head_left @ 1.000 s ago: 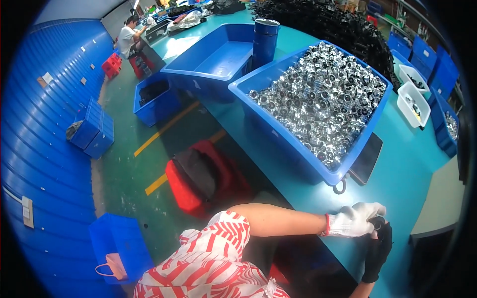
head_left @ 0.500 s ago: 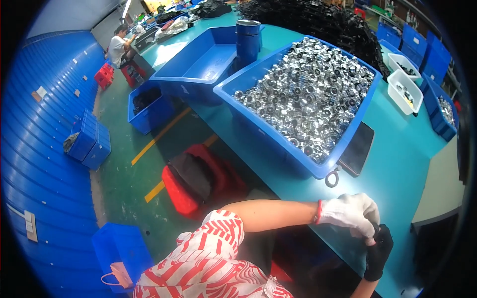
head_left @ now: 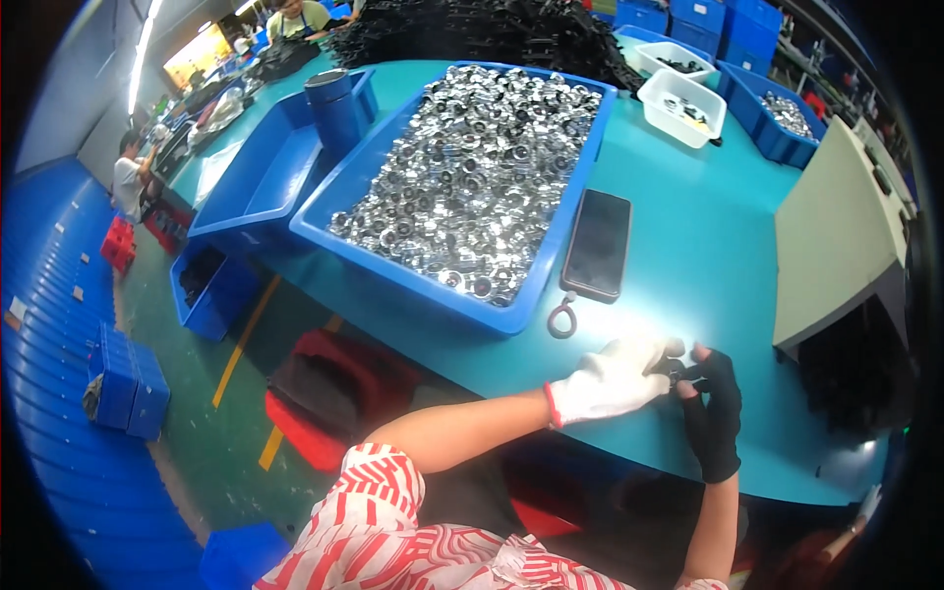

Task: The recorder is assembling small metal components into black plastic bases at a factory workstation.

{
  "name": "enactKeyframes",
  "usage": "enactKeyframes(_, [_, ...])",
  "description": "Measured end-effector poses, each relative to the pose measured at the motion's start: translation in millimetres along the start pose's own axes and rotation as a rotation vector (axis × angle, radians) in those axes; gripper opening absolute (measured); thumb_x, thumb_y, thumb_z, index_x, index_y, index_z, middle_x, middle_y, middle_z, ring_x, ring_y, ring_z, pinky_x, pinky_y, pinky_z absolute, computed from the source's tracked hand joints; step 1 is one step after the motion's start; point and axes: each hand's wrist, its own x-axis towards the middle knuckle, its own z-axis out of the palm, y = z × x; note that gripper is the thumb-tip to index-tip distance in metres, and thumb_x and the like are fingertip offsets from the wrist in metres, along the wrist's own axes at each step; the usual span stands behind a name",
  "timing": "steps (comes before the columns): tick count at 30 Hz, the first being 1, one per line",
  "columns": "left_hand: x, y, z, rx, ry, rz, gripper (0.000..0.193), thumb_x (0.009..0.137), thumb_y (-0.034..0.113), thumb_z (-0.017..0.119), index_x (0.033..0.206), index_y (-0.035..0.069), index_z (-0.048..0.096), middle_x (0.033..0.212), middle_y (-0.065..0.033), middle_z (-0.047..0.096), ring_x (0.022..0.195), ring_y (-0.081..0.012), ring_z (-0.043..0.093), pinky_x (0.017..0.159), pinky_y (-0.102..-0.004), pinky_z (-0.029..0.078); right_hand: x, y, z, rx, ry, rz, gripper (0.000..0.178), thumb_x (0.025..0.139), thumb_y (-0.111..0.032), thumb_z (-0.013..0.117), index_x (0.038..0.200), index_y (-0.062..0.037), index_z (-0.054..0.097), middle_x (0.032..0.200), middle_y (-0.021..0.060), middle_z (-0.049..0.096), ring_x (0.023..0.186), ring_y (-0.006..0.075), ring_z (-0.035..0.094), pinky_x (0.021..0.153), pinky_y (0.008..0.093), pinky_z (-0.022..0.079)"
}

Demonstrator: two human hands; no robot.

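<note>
Left hand [head_left: 615,379], white glove, and right hand [head_left: 713,398], black glove, meet on the teal tabletop [head_left: 688,246]; I see both sets of fingers pinching a small dark part [head_left: 675,370] near the phone [head_left: 597,244].

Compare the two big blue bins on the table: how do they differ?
The nearer blue bin is heaped with small shiny metal rings, while the farther blue bin looks nearly empty, its floor showing. The nearer one sits beside a dark phone; the farther one has a blue cylindrical container standing in it at the far end. Both are rectangular, open-topped, the same blue, and lie side by side on the teal table.
</note>
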Motion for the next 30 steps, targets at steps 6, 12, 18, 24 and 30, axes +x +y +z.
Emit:
enactKeyframes(6, [8, -5, 5, -0.309, 0.091, -0.017, 0.06, 0.083, 0.008, 0.061, 0.135, -0.009, 0.034, 0.108, -0.0149, 0.061, 0.093, -0.0139, 0.059, 0.079, -0.0256, 0.048, -5, 2, 2, 0.469, 0.107, 0.362, 0.025, 0.085, -0.008, 0.064, 0.107, -0.0011, 0.054, 0.095, 0.0056, 0.063, 0.084, 0.0126, 0.059, 0.069, 0.027, 0.05])
enactKeyframes(12, [9, 11, 1, -0.304, 0.049, -0.148, 0.038, 0.087, 0.014, 0.059, 0.117, -0.007, 0.052, 0.096, -0.0097, 0.064, 0.084, -0.0139, 0.061, 0.074, -0.0267, 0.05, 5, 13, 7, 0.53, -0.006, 0.384, 0.035, 0.087, -0.011, 0.063, 0.119, -0.0014, 0.051, 0.1, 0.0064, 0.062, 0.091, 0.0125, 0.059, 0.08, 0.0276, 0.049])
enactKeyframes(18, [11, 4, 4, -0.209, -0.011, -0.239, 0.042, 0.084, 0.014, 0.062, 0.118, -0.008, 0.05, 0.096, -0.0109, 0.061, 0.079, -0.0138, 0.06, 0.071, -0.0261, 0.05, 1, 11, -12, 0.265, -0.115, 0.179, 0.039, 0.087, -0.011, 0.062, 0.123, -0.0035, 0.051, 0.101, 0.0071, 0.064, 0.09, 0.0169, 0.061, 0.08, 0.03, 0.048])
enactKeyframes(24, [6, 2, 14, -0.08, 0.133, -0.162, 0.041, 0.085, 0.012, 0.061, 0.119, -0.007, 0.051, 0.097, -0.0123, 0.062, 0.083, -0.0135, 0.061, 0.072, -0.0255, 0.051, -6, 5, 1, -0.147, -0.075, 0.058, 0.04, 0.078, -0.013, 0.069, 0.115, -0.009, 0.054, 0.098, 0.0113, 0.063, 0.085, 0.0283, 0.064, 0.069, 0.0357, 0.051])
enactKeyframes(30, [8, -5, 15, -0.049, 0.127, -0.053, 0.031, 0.086, 0.006, 0.058, 0.114, -0.006, 0.053, 0.094, -0.0119, 0.064, 0.079, -0.0136, 0.063, 0.072, -0.0244, 0.051, -8, 4, 5, -0.388, -0.058, 0.004, 0.033, 0.076, -0.015, 0.07, 0.105, -0.0097, 0.056, 0.089, 0.009, 0.063, 0.074, 0.0295, 0.063, 0.06, 0.0382, 0.049])
